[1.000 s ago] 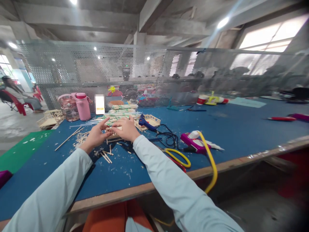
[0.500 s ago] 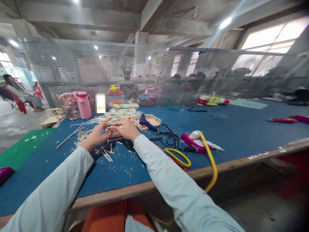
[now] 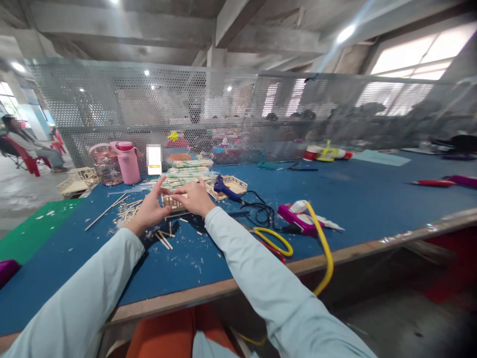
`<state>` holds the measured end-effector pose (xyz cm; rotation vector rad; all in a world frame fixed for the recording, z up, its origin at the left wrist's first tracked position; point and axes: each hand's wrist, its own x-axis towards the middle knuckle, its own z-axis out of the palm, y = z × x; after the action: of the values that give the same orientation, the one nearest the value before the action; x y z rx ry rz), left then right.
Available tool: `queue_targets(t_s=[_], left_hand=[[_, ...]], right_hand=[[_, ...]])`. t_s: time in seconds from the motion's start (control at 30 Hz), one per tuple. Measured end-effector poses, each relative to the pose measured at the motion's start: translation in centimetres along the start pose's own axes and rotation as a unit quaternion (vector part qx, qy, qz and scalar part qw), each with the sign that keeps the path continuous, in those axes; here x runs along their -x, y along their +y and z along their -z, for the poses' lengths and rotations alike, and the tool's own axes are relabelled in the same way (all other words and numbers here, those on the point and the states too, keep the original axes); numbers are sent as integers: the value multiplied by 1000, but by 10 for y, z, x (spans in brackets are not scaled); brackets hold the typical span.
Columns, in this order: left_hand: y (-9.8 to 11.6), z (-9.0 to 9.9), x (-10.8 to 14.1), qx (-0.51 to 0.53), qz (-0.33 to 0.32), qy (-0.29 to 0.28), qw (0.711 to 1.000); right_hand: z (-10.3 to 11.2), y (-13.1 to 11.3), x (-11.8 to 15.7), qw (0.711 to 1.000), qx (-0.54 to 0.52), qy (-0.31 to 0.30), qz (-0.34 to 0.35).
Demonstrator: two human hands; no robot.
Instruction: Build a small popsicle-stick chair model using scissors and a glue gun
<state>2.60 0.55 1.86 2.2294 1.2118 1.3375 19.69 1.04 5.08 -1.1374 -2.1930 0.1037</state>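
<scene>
Pale wood, partly joined: small stick frame on blue table, btwn L hand and R hand. L thumb and index spread apart at frame's left end; R fingertips drawn together at top edge, exact pinch n/v. Done, as judged: several uprights in frame; railed tray behind, apparently well advanced. Remaining: extent unclear, w/ frame partly hidden by fingers. Nearby, unattached: loose sticks. Beside tray, out of hand: glue gun.
</scene>
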Motion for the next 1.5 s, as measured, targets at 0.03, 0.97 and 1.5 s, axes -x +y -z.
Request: queue_targets(t_s=[0.03,0.97,1.5], left_hand=[[2,1,2,-12,-7,39,999],[52,-16,29,-352,149,32,924],[-5,5,-6,21,38,-33,999]], right_hand=[[0,0,0,1000,0,-1,-3],[1,-2,0,1000,-7,-8,-9],[2,-3,2,1000,-13,-12,3]])
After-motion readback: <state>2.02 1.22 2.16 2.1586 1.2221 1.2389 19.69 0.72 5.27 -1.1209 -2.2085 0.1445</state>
